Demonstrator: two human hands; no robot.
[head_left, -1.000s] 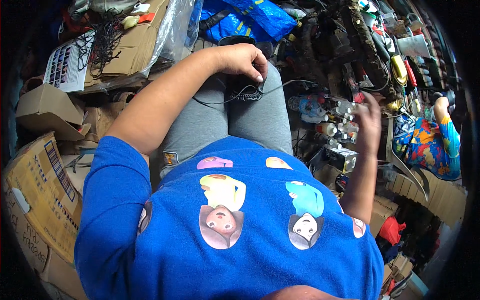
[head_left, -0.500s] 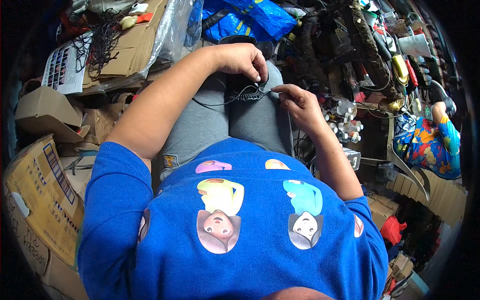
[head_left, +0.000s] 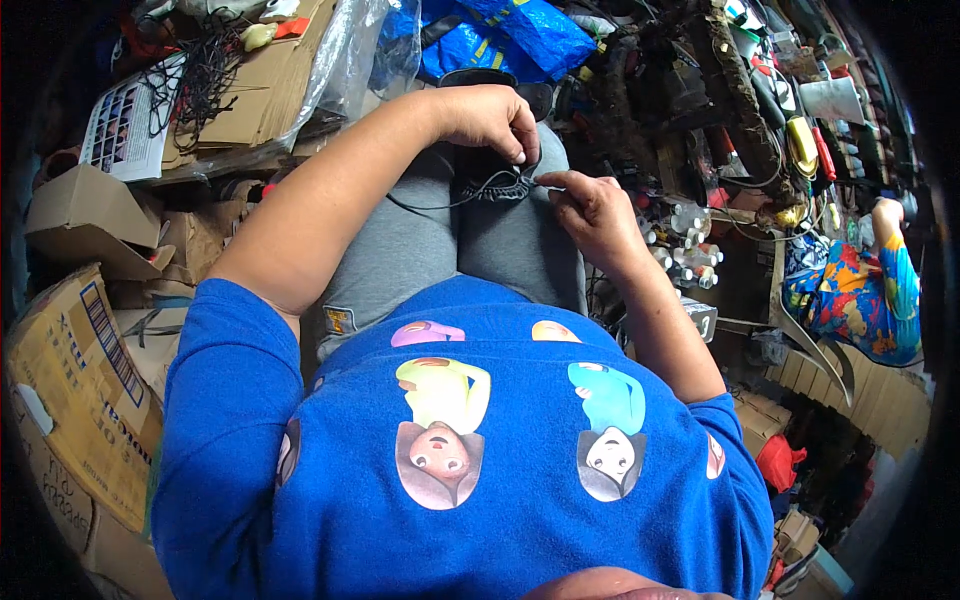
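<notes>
On my lap, over grey trousers [head_left: 400,235], lies a dark item with a ridged, looped edge [head_left: 505,190]; its kind is hard to make out. A thin black cord [head_left: 425,207] runs from it to the left across my thigh. My left hand [head_left: 492,122] is bent down over the item, fingers curled and closed in a pinch at a cord loop. From the right, my right hand [head_left: 597,212] reaches in with its index fingertip and thumb at the cord's loop beside the dark edge. Its other fingers are curled in.
At left stand cardboard boxes [head_left: 85,225] and flattened cardboard with tangled black cord [head_left: 210,90]. A blue plastic bag [head_left: 520,40] lies ahead. Small bottles [head_left: 690,245] and tools crowd the right, where another person in a colourful sleeve [head_left: 905,285] sits.
My right hand has shifted slightly left, its index fingertip closer to the dark item. My left hand stays nearly in place over the loop. The other person's hand has shifted slightly.
</notes>
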